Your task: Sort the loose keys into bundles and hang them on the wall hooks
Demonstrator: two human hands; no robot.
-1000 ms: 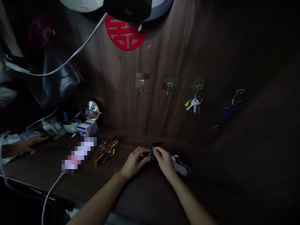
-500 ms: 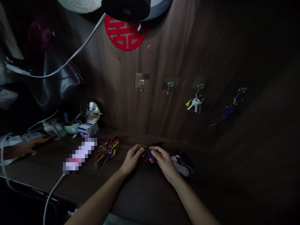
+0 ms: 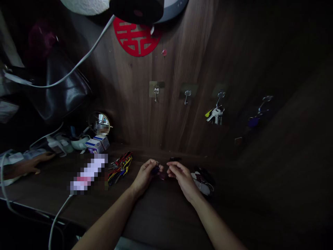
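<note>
The small ring (image 3: 158,164) and 4 hooks (image 3: 156,91) look shiny metal; the bag (image 3: 61,85), glossy leather; the wall (image 3: 140,121), matt wood.

Metal ring (image 3: 158,163), dark blue tag (image 3: 155,171) just below, held in left hand (image 3: 143,175)

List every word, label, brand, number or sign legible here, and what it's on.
Red cutout: large Chinese sign, likely "囍", top hidden.
Grey disc: perhaps "TA", too faint to be sure.
Boxes: print too small to read.
Pixelated device: unreadable.
Blue fob in left hand: no legible text.
</note>
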